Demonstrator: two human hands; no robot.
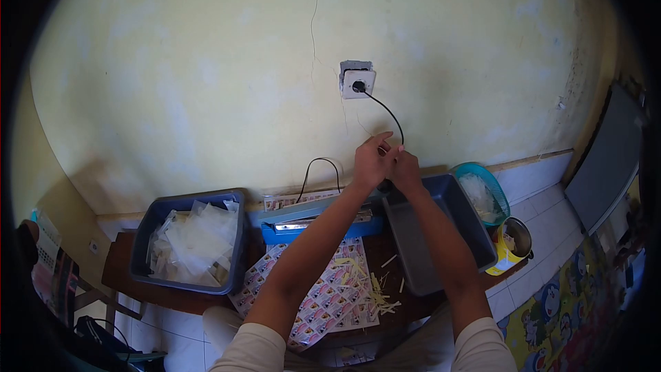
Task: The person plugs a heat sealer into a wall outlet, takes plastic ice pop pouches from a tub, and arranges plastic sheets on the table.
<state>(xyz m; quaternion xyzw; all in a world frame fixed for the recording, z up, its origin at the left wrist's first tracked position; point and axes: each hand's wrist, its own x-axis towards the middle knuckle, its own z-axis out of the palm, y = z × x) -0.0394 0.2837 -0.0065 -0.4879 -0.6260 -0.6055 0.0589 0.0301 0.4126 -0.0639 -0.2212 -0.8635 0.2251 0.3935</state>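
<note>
A black power cord runs down from a plug seated in the white wall socket to my hands. My right hand is closed on the cord. Close beside it, my left hand is also closed at the cord, its fingertips partly hidden. Below my forearms, a blue bag sealer sits on the table with its arm raised. Behind the sealer, a loop of black cord stands up against the wall.
A dark bin of clear plastic bags stands left; a grey bin stands right. Beyond it are a teal basket and yellow bucket. Printed sheets and paper strips lie in front.
</note>
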